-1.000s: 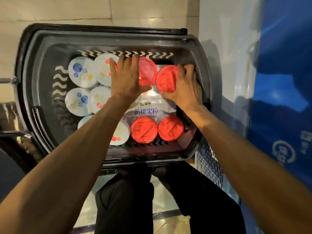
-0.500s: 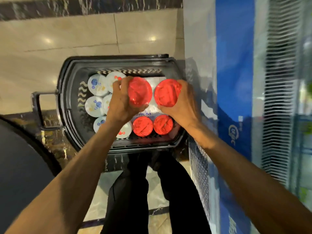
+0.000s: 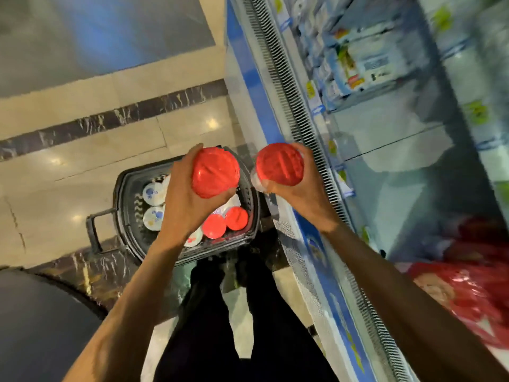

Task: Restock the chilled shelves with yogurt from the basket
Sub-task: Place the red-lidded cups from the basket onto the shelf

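My left hand (image 3: 180,205) grips a red-lidded yogurt cup (image 3: 215,172) high above the black basket (image 3: 125,194) on the floor. My right hand (image 3: 300,194) holds a second red-lidded yogurt cup (image 3: 279,164) over the front edge of the chilled shelves (image 3: 399,150). In the basket remain two red-lidded cups (image 3: 225,221) and several white-lidded cups (image 3: 153,201), partly hidden by my left forearm.
The open chiller runs along the right, with a blue front strip (image 3: 311,238) and a grille (image 3: 300,111). Blurred blue-white packs (image 3: 355,59) fill the far shelf; red packs (image 3: 473,293) lie at the near right. My dark-trousered legs (image 3: 237,326) stand on a tiled floor.
Both hands have lifted a red-lidded cup each out of the basket and risen well above it. The view has swung right, bringing the chilled shelves into sight.
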